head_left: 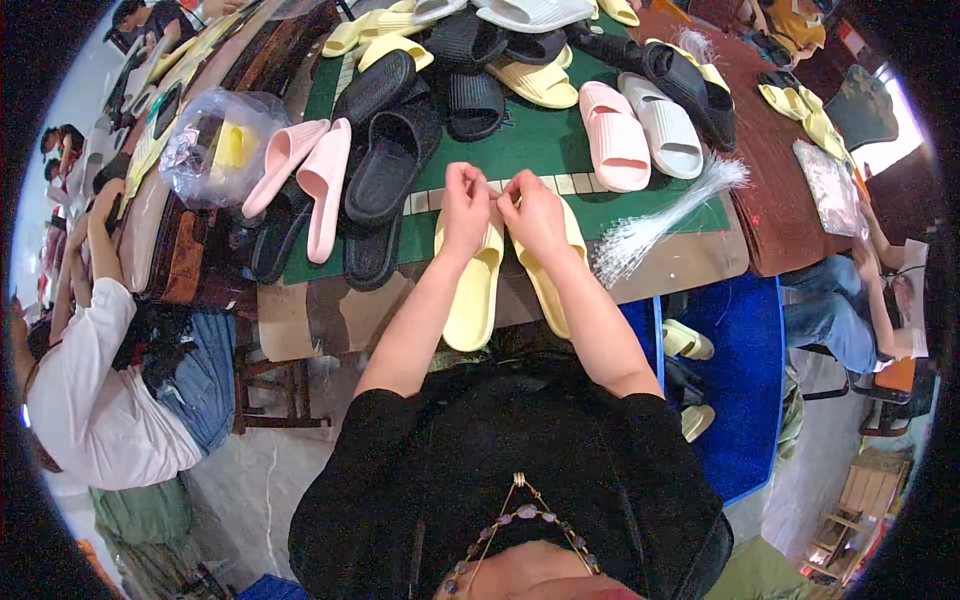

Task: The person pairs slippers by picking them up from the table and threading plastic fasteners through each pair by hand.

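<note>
A pair of pale yellow slippers lies side by side at the table's near edge, the left slipper [470, 312] and the right slipper [547, 292] both with heels toward me. My left hand [466, 215] is over the strap end of the left one, fingers pinched together. Close beside it, my right hand [536, 212] is also closed in a pinch over the right slipper's strap end. The fingertips nearly meet between the two slippers; whatever they grip is too small to make out. To the right lies a bundle of thin clear plastic strands [655, 228].
Black slippers [392, 150], pink slippers [325, 185] and a grey slipper [664, 125] crowd the green mat [560, 145]. A clear plastic bag [225, 150] lies at left. Below right stands a blue bin [738, 390] with slippers inside. People sit at both sides.
</note>
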Demonstrator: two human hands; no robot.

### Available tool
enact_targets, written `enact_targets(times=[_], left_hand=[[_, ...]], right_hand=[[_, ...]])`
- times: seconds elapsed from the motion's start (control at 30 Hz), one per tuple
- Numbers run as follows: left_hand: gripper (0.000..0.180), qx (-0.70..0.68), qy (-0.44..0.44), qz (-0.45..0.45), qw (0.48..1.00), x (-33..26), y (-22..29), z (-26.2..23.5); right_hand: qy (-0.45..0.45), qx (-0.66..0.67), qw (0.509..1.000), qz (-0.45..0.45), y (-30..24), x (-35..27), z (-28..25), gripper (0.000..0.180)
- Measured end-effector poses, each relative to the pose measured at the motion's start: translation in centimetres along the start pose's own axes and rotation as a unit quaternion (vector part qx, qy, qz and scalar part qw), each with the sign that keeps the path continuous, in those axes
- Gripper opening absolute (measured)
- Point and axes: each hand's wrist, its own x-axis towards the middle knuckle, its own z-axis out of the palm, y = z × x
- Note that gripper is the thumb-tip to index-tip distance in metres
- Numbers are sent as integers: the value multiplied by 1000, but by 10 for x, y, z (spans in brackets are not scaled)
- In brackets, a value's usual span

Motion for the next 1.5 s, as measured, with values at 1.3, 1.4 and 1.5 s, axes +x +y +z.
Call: enact_targets(times=[1.3,1.4,1.5], left_hand=[[11,-3,-51,-63,997,4,-2,-7],[8,-51,-37,-84,995,2,0,-2],[10,-56,-42,-86,994,2,-3,-5]], right_hand=[[-1,193,980,47,0,3,-10,14],[-6,189,981,46,2,3,-12,13],[-12,176,983,51,1,4,-12,12]])
